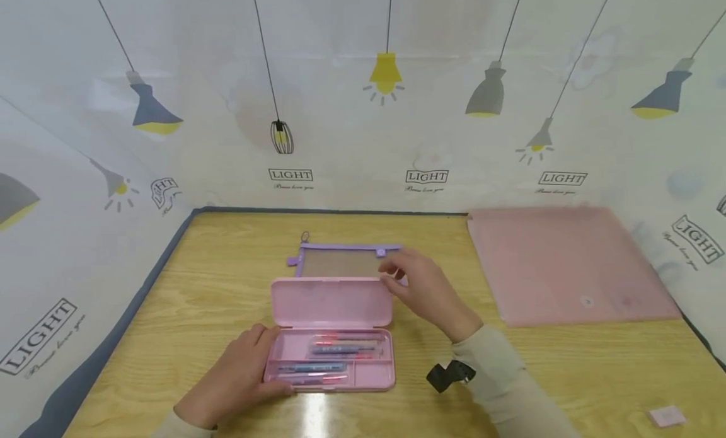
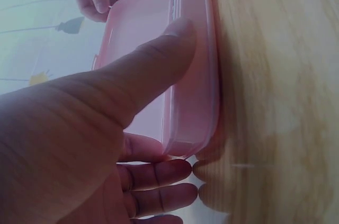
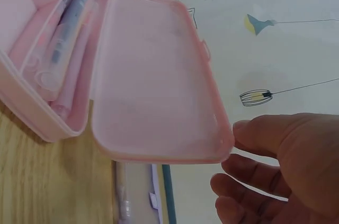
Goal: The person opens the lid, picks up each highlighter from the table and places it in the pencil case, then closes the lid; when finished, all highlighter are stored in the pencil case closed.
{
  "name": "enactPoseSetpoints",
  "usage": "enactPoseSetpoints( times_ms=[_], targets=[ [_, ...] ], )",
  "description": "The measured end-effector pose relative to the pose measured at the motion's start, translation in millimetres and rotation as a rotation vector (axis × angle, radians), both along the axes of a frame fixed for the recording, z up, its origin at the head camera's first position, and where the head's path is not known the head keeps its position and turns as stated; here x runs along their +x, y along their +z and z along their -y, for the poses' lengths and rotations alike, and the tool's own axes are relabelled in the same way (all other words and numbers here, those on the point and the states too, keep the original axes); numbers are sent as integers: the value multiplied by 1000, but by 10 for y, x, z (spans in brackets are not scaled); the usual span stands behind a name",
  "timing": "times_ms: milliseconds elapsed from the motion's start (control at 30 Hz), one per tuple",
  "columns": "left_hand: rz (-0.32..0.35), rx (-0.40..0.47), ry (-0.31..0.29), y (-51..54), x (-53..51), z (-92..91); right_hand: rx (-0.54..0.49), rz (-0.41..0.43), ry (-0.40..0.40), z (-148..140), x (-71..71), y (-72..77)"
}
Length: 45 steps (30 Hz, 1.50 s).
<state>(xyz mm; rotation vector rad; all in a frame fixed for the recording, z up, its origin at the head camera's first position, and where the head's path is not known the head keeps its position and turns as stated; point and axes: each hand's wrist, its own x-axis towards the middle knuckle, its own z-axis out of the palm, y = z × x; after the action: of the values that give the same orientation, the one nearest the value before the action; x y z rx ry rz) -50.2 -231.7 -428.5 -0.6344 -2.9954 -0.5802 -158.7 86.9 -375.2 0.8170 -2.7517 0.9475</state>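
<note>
A pink pencil case [image 1: 374,375] lies with its lid [image 1: 331,302] raised on the wooden table. Pens [image 1: 343,348] in several colours fill its back compartment, and more lie front left; the front right section holds nothing. My left hand [image 1: 235,372] grips the case's left end, thumb along the front wall [image 2: 196,91] and fingers around the end. At the lid's upper right corner, my right hand [image 1: 422,287] pinches the edge between thumb and curled fingers, as the right wrist view shows [image 3: 275,166].
Behind the lid lies a mesh pouch [image 1: 340,261] with purple trim, partly hidden. A pink translucent folder [image 1: 573,268] lies at the back right. Near the front right is a small pink block [image 1: 666,416]. A lamp-printed curtain [image 1: 351,110] borders the table.
</note>
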Motion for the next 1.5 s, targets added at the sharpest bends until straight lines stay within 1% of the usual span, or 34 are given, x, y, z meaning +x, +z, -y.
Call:
enactPoseSetpoints(
  times_ms=[67, 233, 333, 433, 500, 567, 633, 667, 700, 733, 800, 867, 933, 967, 1100, 1200, 1267, 1367, 1500],
  targets=[
    [-17, 1, -7, -2, -1, -3, 11, 13, -1, 9, -2, -27],
    [-47, -2, -11, -27, -11, -3, 19, 28, -3, 35, 28, -35],
    [-45, -3, 4, -52, -8, -3, 13, 34, 2, 42, 75, -25],
    [-37, -6, 39, -62, 9, 0, 9, 16, 28, 27, 155, -15],
    [-15, -4, 88, -23, 47, 9, 8, -7, 54, 5, 225, -7],
    [-22, 12, 134, 54, 79, 31, 4, -35, 86, -27, 307, -6],
    [-54, 30, 155, 156, 97, 52, -5, -60, 123, -57, 386, -10],
    [-77, 52, 151, 199, 99, 64, -4, -75, 149, -71, 423, -20],
    [-118, 69, 132, 234, 89, 72, 2, -86, 174, -82, 459, -34],
    [-157, 79, 103, 258, 77, 75, 16, -93, 199, -90, 496, -50],
    [-200, 75, 55, 281, 70, 63, 73, -101, 254, -99, 564, -98],
    [-217, 52, 16, 259, 83, 32, 147, -100, 301, -101, 630, -162],
    [-226, 1, -21, 214, 109, -19, 217, -81, 325, -91, 692, -231],
    [-221, -26, -33, 186, 124, -47, 247, -67, 333, -84, 721, -268],
    [-248, -106, -93, 62, 155, -125, 328, -34, 340, -34, 804, -403],
    [-230, -123, -94, -1, 169, -150, 353, -49, 337, -5, 846, -479],
    [-207, -126, -85, -19, 176, -162, 356, -70, 327, 6, 861, -515],
    [-188, -128, -80, -29, 177, -177, 350, -101, 307, 12, 874, -555],
    [-194, -141, -87, -22, 172, -188, 341, -141, 286, 15, 885, -593]
  ],
)
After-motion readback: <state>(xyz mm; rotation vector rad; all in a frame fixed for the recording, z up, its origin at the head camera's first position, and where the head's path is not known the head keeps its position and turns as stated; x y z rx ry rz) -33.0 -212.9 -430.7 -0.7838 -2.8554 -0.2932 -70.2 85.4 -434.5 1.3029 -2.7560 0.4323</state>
